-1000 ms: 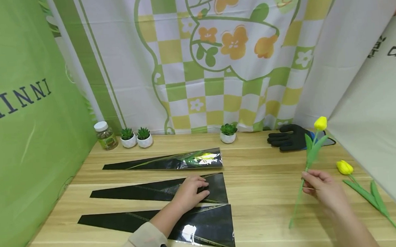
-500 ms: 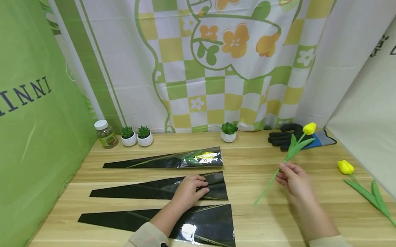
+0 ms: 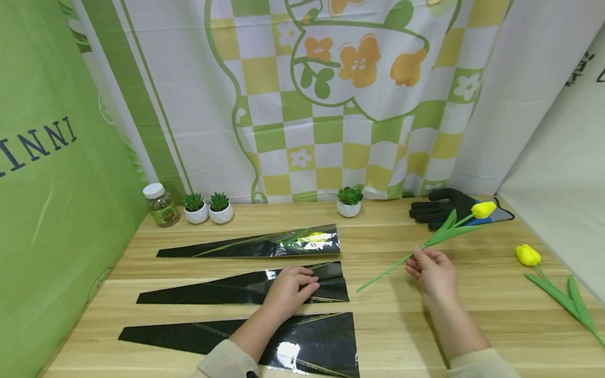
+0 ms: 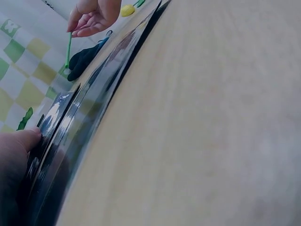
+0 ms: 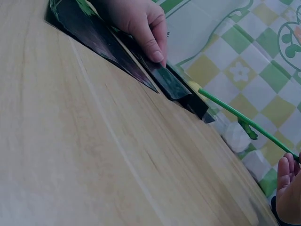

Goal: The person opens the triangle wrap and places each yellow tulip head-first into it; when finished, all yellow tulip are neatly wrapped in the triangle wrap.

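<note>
Since a second ago we have swung the tulip from nearly upright to almost flat, stem tip pointing toward nine o'clock. Our right hand pinches its stem; our left hand rests with fingers bent on the middle black sleeve, at nine o'clock from the tulip. We judge the stem could snag the sleeve's closed mouth and push it across the surface. Whether that mouth is open stays hard to tell.
</note>
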Motion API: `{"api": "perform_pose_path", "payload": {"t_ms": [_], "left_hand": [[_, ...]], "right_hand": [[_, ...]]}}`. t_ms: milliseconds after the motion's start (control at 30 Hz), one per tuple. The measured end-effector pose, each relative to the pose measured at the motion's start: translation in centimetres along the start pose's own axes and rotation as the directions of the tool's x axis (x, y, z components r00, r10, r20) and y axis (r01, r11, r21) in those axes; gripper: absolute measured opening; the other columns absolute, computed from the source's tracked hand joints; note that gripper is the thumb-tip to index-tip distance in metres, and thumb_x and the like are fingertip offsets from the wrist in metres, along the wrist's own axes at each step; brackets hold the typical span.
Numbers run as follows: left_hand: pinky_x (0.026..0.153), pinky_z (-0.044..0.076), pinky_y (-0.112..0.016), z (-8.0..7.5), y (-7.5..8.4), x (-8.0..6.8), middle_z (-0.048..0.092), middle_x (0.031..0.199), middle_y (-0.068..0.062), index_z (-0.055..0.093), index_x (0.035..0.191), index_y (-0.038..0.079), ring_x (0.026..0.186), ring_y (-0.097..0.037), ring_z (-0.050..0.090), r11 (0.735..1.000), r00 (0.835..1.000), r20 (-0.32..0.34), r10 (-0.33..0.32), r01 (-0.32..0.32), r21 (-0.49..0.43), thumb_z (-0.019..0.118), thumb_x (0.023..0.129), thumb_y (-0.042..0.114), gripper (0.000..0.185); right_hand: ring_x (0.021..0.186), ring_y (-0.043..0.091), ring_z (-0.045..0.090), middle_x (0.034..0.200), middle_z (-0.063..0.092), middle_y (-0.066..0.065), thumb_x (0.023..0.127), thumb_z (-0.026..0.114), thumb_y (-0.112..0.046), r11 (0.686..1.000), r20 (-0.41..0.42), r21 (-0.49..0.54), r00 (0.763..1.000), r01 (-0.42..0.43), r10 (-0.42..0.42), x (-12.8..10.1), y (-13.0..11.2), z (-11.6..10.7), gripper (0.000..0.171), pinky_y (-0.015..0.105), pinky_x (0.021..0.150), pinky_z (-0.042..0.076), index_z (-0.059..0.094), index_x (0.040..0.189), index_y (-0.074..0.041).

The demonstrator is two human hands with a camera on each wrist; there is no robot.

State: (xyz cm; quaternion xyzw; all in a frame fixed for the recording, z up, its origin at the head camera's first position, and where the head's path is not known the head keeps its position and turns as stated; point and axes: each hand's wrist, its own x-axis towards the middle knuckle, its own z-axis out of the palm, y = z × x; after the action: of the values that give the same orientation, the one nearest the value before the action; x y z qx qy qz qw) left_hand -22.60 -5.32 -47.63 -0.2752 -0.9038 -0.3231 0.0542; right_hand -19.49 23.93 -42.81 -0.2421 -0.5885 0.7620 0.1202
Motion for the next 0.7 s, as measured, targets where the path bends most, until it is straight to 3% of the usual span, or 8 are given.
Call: {"api": "perform_pose_path", "payload": {"t_ms": [133,400,700], "left_hand": [[0.096,0.052,-0.044,0.06,0.10,0.02,0.072,0.112,-0.008,0.079,0.101,0.008,0.111,-0.027,0.063,1.000,1.000,-0.018,0.006,-0.006,0.002,0.068,0.093,0.021,0.019],[0.098,0.051,-0.047,0.07,0.18,0.00,0.073,0.110,-0.007,0.079,0.098,0.009,0.111,-0.027,0.063,0.992,0.995,-0.059,-0.081,0.075,-0.098,0.070,0.091,0.022,0.017],[0.099,0.050,-0.046,0.19,0.04,0.15,0.072,0.113,-0.006,0.077,0.108,0.011,0.112,-0.027,0.063,0.997,0.996,-0.084,-0.040,0.035,-0.062,0.069,0.092,0.024,0.022]], "right_hand": [[0.074,0.001,0.062,0.079,0.059,-0.009,0.100,0.055,-0.014,1.000,-0.004,-0.018,1.000,0.015,-0.015,0.12,0.37,0.34,0.011,0.014,0.073,0.057,0.045,0.103,-0.010],[0.074,0.001,0.062,0.087,0.059,-0.006,0.100,0.054,-0.014,1.000,-0.021,-0.005,0.999,0.026,-0.026,0.13,0.54,0.59,0.011,0.014,0.074,0.057,0.044,0.103,-0.012],[0.076,0.002,0.063,0.086,0.060,-0.005,0.100,0.055,-0.012,0.998,-0.056,0.057,0.998,0.027,-0.024,0.13,0.73,0.99,0.013,0.015,0.077,0.057,0.042,0.102,-0.012]]}}
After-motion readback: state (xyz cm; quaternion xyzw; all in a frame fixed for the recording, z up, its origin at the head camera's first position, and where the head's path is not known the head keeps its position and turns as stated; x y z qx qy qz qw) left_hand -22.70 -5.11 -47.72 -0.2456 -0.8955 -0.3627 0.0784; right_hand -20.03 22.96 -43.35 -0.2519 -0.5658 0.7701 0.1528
